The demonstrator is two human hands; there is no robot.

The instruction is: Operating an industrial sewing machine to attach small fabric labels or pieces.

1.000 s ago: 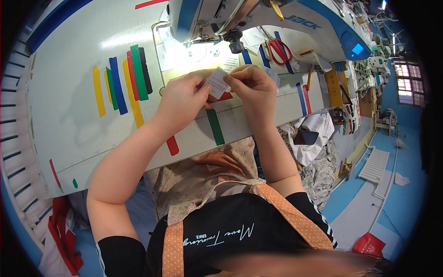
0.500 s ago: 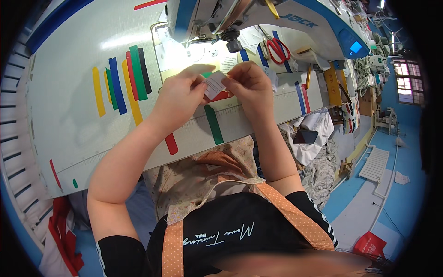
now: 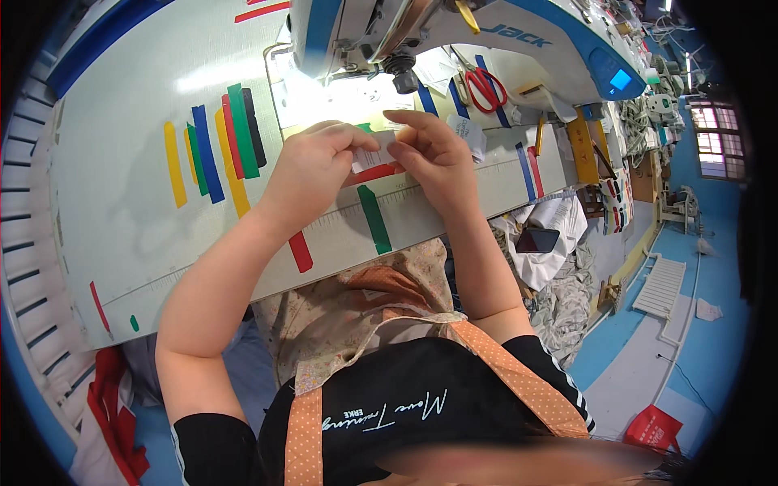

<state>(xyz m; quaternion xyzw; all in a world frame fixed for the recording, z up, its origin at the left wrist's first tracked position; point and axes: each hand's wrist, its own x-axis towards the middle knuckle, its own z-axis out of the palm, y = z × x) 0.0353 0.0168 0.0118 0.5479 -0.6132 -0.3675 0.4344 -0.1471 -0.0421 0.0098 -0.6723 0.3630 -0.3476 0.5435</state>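
Observation:
A small white printed label (image 3: 371, 157) is held up between my two hands in front of the sewing machine's needle area. My left hand (image 3: 312, 166) pinches its left side between thumb and fingers. On the opposite side, my right hand (image 3: 442, 162) grips the label's edge near the thumb, its index finger stretched out above. Just below the label shows a red strip of tape (image 3: 378, 173) on the table edge. Beyond the hands stands a white and blue sewing machine (image 3: 348, 36), its lamp lighting the plate. A curled white label strip (image 3: 468, 136) lies beside my right hand.
Red-handled scissors (image 3: 487, 91) lie under the machine arm. Coloured tape strips, such as a blue one (image 3: 208, 154), mark the white table (image 3: 113, 186) at left. A green strip (image 3: 374, 219) crosses the printed ruler. At right, a phone (image 3: 536, 240) rests on white cloth.
The label has turned from a tilted position to nearly level. My right index finger has straightened outward, and my left fingers have shifted over the label's top edge.

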